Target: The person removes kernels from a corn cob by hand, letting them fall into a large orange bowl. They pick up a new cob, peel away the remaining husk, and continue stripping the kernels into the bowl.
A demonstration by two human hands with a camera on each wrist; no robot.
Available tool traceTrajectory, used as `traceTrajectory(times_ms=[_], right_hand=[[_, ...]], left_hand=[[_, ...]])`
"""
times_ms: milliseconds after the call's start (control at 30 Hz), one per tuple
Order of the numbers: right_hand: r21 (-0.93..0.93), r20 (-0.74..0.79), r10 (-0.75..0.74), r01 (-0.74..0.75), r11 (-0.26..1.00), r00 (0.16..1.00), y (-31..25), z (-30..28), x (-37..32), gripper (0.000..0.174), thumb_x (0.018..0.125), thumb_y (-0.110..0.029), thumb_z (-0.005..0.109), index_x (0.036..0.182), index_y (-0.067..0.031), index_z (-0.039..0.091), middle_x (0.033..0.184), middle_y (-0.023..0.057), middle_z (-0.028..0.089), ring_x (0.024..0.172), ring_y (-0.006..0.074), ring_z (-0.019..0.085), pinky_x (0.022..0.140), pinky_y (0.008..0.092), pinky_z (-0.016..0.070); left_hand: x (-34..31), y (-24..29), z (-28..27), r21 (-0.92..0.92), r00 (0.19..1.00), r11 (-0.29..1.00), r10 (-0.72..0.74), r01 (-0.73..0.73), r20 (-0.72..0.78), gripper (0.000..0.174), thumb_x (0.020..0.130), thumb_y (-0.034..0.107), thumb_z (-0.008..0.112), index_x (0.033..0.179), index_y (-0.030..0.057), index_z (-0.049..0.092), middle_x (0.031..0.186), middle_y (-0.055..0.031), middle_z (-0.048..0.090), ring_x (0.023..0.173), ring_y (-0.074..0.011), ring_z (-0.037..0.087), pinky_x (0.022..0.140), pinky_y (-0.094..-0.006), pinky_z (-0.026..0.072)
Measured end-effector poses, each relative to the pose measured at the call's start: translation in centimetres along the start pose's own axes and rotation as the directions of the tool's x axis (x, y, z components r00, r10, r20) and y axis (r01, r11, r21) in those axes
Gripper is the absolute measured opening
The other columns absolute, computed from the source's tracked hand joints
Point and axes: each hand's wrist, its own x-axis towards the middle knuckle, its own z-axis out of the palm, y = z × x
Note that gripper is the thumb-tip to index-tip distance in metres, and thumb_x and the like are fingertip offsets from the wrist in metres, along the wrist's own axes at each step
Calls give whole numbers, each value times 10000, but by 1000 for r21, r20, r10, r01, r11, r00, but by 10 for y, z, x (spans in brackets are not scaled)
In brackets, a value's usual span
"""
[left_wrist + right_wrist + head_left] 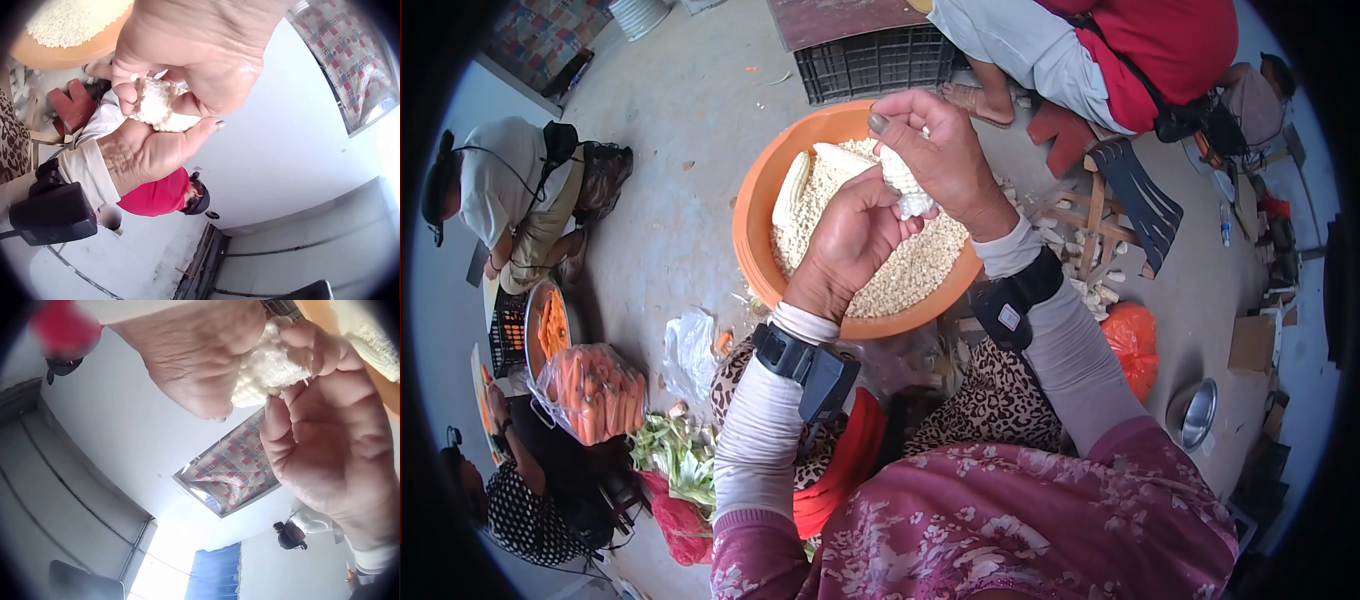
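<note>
A white corn cob (905, 180), partly stripped of kernels, is held between both hands above an orange basin (750, 225) of loose kernels (910, 265). The left hand (850, 235) pinches the cob's lower end with thumb and fingers; the right hand (945, 160) grips its upper part. In the left wrist view the bared side of the cob (153, 103) shows between the left hand (194, 56) and the right hand (150, 150). The right wrist view has the cob (269, 365) between the right hand (194, 356) and the left hand (337, 437). Two more cobs (791, 190) lie on the kernels.
A black crate (875, 65) stands behind the basin, and a person in red (1150, 50) sits at the back right by a wooden stool (1135, 200). Stripped cobs (1090, 290) lie on the floor at right. Bagged carrots (595, 395) and husks (680, 455) are at left.
</note>
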Motion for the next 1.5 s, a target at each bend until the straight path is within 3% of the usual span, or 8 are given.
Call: traceTrajectory(times_ms=[333,567,667,733,833,900,1367,1500], right_hand=[[-71,-8,-39,39,997,999,3,1,2,259,876,-161,621,1027,37,553,843,73,620,771,92,589,667,214,474],[233,-80,85,-65,970,993,8,-4,5,278,862,-171,626,1001,61,561,821,104,637,733,115,597,633,232,483],[280,-94,111,-81,956,989,11,-5,6,279,861,-166,623,1005,64,560,825,101,636,727,113,595,630,224,477],[307,-106,117,-79,948,988,11,-6,6,277,858,-163,623,1002,65,561,827,99,635,723,110,594,627,222,474],[319,-29,174,-156,935,984,9,-9,6,263,904,-201,583,1043,20,550,891,87,613,762,105,580,671,214,479],[433,-43,222,-183,883,974,8,-9,7,239,827,-117,615,987,54,566,817,85,631,684,102,586,597,220,471],[384,-34,220,-190,904,975,3,-11,6,283,855,-163,631,1015,57,554,822,90,636,688,96,583,593,209,469],[290,-48,156,-136,947,987,5,-8,6,303,862,-171,628,1026,71,549,838,100,634,729,106,584,617,224,475]], left_hand=[[1,3,-2,168,994,986,5,14,-112,393,763,-53,381,1146,-58,468,1111,-150,559,920,-251,589,838,-350,492],[-4,9,8,244,990,969,8,26,-138,366,795,-73,361,1141,-71,479,1064,-158,574,908,-274,622,788,-303,515],[-4,12,7,170,998,985,-16,27,-63,275,895,28,436,1149,-64,486,1043,-148,591,913,-261,633,741,-271,525],[-5,15,14,354,985,933,-8,70,-175,305,932,183,523,1134,-45,521,985,-108,621,852,-208,652,660,-222,521],[-3,11,11,506,972,859,55,70,-228,332,912,253,570,1094,-25,564,922,-68,640,793,-154,656,590,-180,498],[-3,11,9,508,973,859,62,61,-221,320,908,248,577,1082,-20,578,905,-61,643,785,-139,652,593,-178,492],[-7,14,12,578,988,816,71,20,-134,221,917,199,561,986,-7,601,872,-27,607,787,-129,637,630,-204,464],[-7,18,15,567,988,821,22,69,-152,228,924,112,480,1102,-12,549,955,-52,609,816,-164,657,634,-206,493]])
